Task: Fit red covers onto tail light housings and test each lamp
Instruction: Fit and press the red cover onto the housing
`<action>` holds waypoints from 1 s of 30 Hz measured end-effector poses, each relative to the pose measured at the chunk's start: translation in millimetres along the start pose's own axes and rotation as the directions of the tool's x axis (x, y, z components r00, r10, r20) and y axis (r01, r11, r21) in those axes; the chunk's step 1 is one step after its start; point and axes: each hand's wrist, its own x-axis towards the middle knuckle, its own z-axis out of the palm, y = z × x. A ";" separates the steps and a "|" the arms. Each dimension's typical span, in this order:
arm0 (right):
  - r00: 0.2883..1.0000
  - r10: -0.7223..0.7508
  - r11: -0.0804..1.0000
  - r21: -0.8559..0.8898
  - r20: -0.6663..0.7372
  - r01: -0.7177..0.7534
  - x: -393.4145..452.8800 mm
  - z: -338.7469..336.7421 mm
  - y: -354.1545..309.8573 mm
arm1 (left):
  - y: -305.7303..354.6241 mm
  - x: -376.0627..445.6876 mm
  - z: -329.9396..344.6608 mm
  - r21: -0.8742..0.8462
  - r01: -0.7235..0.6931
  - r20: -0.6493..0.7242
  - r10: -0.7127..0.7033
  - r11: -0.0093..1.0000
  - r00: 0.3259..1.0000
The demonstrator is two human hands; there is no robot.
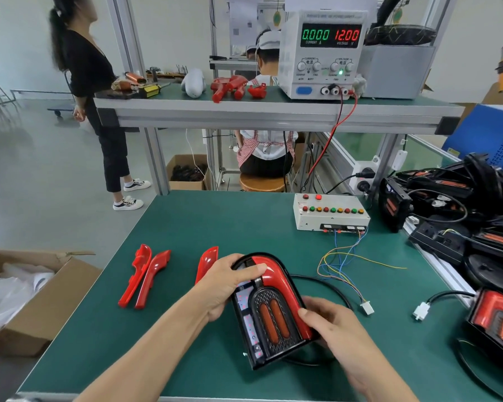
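Left hand grips housing top to steady it. Right hand pinches red cover edge, pressing it home, likely.

Taking the white test box as landmark: one tail light housing lies in front of it, gripped by two hands, with one red cover on it. Three loose red covers lie to its front left. To its right sits one heap of black housings, too tangled to count. Behind and above it stands one power supply. Two white connectors lie in front of it.
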 end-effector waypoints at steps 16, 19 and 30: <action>0.996 -0.043 0.999 -0.009 0.077 0.044 47.8 33.8 -75.9 | 14.1 0.6 25.7 0.187 -0.155 0.040 0.150 0.970 0.988; 0.995 -0.042 0.994 0.108 0.089 0.033 47.1 35.7 -70.1 | 12.9 0.5 26.8 0.204 -0.166 0.041 0.161 0.965 0.986; 0.995 -0.004 0.982 0.188 0.105 -0.015 49.9 34.3 -71.7 | 15.5 0.9 26.7 0.190 -0.161 0.057 0.152 0.969 0.987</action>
